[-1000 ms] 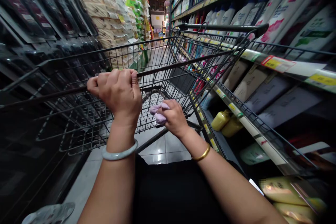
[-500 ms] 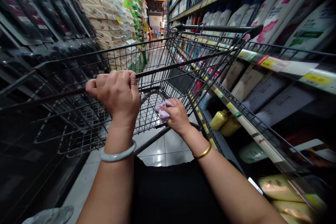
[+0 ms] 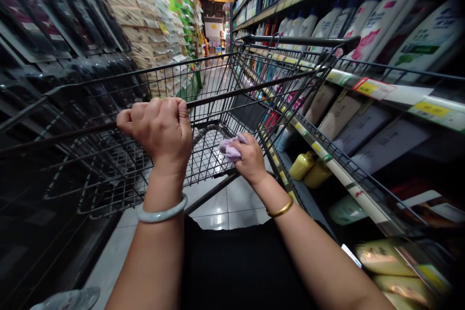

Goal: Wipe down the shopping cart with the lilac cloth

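A black wire shopping cart [image 3: 214, 73] stands sideways before me, its push handle [image 3: 301, 41] toward the right. My left hand [image 3: 160, 131] is wrapped round the cart's near top rail, with a pale bangle on that wrist. In my right hand [image 3: 250, 157] is a crumpled light purple cloth [image 3: 231, 147], held in closed fingers beside the cart's near wire side. A gold bangle circles the right wrist. I cannot tell whether the cloth touches the wires. Through the mesh, the cart's bottom grid [image 3: 210, 147] shows.
Shelves with shampoo bottles [image 3: 385, 24] and boxes [image 3: 385, 143] run along the right, close to the cart handle. Packaged goods [image 3: 134, 29] hang on the left. A tiled floor [image 3: 212, 206] leads down the narrow aisle. A clear plastic item [image 3: 69, 298] lies at lower left.
My right hand and the cloth have shifted slightly right and turned a little. The left hand keeps its grip on the rail. The view has moved slightly.
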{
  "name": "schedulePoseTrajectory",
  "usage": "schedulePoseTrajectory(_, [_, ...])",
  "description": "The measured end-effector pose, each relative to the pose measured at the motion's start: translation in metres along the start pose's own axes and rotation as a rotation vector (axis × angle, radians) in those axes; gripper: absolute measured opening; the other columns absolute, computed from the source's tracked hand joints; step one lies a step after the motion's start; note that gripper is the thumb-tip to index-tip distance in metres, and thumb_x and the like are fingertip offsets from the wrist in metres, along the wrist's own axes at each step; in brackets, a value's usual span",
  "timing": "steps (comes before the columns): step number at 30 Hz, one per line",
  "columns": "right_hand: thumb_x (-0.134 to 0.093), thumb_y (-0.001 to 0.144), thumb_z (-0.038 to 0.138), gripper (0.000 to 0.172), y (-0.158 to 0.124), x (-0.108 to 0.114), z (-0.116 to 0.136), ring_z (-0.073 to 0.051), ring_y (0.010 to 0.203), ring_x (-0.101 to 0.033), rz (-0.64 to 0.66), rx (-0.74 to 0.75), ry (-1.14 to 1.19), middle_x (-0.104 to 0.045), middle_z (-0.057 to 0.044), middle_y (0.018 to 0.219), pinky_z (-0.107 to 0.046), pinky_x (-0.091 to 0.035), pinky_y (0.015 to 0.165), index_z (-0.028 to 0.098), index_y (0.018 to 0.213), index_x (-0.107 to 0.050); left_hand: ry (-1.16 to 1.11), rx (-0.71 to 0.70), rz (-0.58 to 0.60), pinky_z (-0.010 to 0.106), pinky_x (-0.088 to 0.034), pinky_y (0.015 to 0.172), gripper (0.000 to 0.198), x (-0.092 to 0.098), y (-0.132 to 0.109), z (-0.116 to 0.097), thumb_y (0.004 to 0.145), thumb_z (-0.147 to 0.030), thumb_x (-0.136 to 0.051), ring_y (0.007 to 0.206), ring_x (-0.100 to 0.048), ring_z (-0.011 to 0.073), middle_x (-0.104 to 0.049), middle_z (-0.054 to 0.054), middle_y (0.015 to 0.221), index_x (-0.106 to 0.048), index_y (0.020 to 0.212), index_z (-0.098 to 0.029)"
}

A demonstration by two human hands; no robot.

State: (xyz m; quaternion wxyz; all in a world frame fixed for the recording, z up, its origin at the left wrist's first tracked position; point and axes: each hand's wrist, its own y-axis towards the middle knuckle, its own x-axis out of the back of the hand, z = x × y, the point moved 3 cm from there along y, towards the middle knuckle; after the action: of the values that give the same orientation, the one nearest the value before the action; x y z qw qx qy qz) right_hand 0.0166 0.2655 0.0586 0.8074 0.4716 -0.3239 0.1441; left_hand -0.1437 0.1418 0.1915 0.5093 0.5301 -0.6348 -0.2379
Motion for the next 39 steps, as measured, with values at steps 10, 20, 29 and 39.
schedulePoseTrajectory(10, [-0.069, 0.087, 0.008, 0.038, -0.01, -0.017, 0.007, -0.025, 0.114, -0.064, 0.244, -0.065, 0.009, -0.07, -0.011, 0.127, -0.037, -0.056, 0.097, 0.026, 0.116, -0.084, -0.016, 0.005, -0.016, 0.062, -0.022, 0.112, 0.038, -0.001, 0.004, 0.005, 0.105, -0.054, -0.048, 0.109, -0.055, 0.0354, -0.07, 0.009, 0.092, -0.065, 0.085, -0.027])
schedulePoseTrajectory(20, [-0.067, 0.078, 0.002, 0.035, 0.005, 0.001, 0.002, -0.024, 0.104, -0.065, 0.027, -0.11, 0.12, -0.066, -0.009, 0.111, -0.036, -0.058, 0.093, 0.023, 0.101, -0.083, 0.006, -0.07, -0.116, 0.063, -0.028, 0.106, 0.037, -0.003, 0.003, 0.012, 0.104, -0.058, -0.056, 0.103, -0.057, 0.0341, -0.073, 0.007, 0.089, -0.066, 0.085, -0.028])
schedulePoseTrajectory(29, [-0.07, 0.095, 0.022, 0.027, 0.054, 0.055, 0.058, -0.025, 0.123, -0.064, -0.483, 0.187, 0.12, -0.062, -0.009, 0.128, -0.043, -0.057, 0.113, 0.03, 0.118, -0.079, 0.073, -0.08, -0.147, 0.068, -0.032, 0.107, 0.037, -0.002, 0.001, 0.014, 0.103, -0.055, -0.055, 0.102, -0.061, 0.0343, -0.072, 0.007, 0.085, -0.065, 0.081, -0.027])
schedulePoseTrajectory(39, [-0.067, 0.093, 0.016, 0.022, 0.068, 0.064, 0.038, -0.027, 0.117, -0.063, -0.73, -0.005, 0.176, -0.059, -0.011, 0.122, -0.048, -0.059, 0.106, 0.023, 0.111, -0.077, 0.095, -0.059, -0.181, 0.065, -0.032, 0.106, 0.04, 0.008, 0.005, 0.024, 0.097, -0.059, -0.055, 0.096, -0.058, 0.0332, -0.069, 0.008, 0.077, -0.063, 0.074, -0.027])
